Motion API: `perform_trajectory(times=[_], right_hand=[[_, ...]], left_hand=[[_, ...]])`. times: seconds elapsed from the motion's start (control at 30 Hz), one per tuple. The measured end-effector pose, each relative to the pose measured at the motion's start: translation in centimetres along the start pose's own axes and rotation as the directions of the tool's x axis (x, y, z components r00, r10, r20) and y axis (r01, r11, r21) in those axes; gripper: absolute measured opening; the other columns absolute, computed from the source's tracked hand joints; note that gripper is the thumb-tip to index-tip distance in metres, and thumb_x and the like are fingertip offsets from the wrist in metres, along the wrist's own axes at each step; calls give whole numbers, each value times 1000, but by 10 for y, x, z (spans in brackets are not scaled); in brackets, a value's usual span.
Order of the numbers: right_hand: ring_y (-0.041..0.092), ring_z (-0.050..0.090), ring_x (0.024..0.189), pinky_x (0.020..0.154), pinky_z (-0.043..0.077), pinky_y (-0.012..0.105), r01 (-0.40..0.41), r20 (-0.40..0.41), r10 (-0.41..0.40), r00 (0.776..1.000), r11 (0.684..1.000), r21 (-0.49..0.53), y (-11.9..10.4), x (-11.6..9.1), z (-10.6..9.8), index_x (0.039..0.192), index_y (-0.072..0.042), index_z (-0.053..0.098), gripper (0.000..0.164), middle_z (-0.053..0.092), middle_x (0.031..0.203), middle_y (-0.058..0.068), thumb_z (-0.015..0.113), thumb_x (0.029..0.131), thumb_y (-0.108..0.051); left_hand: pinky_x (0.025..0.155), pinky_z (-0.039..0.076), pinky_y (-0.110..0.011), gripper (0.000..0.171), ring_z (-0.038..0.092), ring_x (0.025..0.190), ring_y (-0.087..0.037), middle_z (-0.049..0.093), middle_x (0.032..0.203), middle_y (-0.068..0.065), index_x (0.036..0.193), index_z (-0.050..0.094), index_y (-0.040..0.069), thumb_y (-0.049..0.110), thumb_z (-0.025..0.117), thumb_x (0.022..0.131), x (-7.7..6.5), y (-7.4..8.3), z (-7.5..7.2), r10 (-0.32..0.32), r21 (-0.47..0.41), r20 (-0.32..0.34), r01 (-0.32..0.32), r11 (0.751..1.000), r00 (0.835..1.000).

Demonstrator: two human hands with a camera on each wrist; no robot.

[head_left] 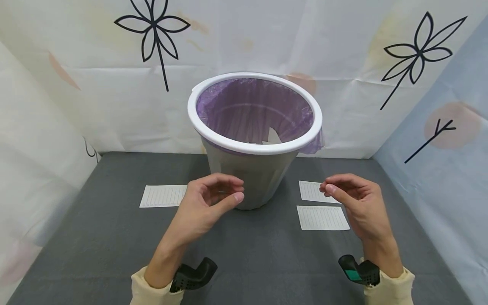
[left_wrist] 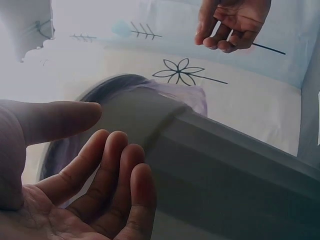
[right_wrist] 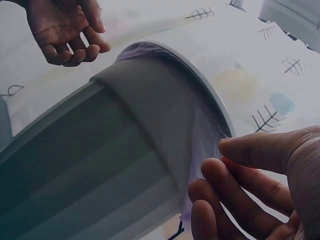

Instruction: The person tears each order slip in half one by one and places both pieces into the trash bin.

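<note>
A grey trash bin with a white rim (head_left: 244, 147) stands upright at the back middle, lined with a purple plastic bag (head_left: 244, 101). Pieces of white paper (head_left: 273, 136) lie inside it. My left hand (head_left: 206, 203) hovers in front of the bin's left side, fingers loosely bent and holding nothing. It partly covers a lined paper slip (head_left: 162, 196). To the right, my right hand (head_left: 360, 203) is raised near two more lined slips, a farther one (head_left: 313, 192) and a nearer one (head_left: 321, 218). Its fingers are loosely curved, with nothing visible between thumb and fingertips.
The dark grey tabletop (head_left: 267, 262) spreads under everything. Patterned cloth walls (head_left: 244, 42) close off the back and both sides. A black band device (head_left: 194, 274) is worn on the left wrist and another (head_left: 360, 271) on the right wrist.
</note>
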State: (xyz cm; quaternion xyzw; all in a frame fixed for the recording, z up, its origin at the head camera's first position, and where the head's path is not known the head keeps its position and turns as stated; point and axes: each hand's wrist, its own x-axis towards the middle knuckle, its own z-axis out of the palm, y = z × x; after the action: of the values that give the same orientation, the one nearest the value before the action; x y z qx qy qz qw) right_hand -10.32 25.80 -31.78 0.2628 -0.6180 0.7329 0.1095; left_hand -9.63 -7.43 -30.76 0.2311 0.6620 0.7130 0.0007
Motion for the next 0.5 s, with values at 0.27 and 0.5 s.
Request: perform_trajectory(times=[0.27, 0.5], right_hand=[[21, 70, 87, 80, 56, 28, -57, -51, 52, 997, 993, -99, 3, -1, -8, 104, 17, 66, 19, 74, 96, 12, 55, 91, 23], [15, 69, 85, 79, 55, 24, -167, -126, 144, 982, 966, -197, 25, -2, -36, 105, 16, 66, 13, 74, 94, 5, 62, 93, 14]], left_hand=[[86, 56, -35, 22, 69, 95, -26, 70, 104, -17, 112, 69, -5, 1, 72, 91, 4, -18, 15, -16, 3, 45, 16, 1000, 999], [82, 56, -32, 22, 68, 93, -24, 70, 102, -13, 111, 70, -3, 4, 74, 90, 9, -40, 28, -64, 14, 44, 63, 998, 997]])
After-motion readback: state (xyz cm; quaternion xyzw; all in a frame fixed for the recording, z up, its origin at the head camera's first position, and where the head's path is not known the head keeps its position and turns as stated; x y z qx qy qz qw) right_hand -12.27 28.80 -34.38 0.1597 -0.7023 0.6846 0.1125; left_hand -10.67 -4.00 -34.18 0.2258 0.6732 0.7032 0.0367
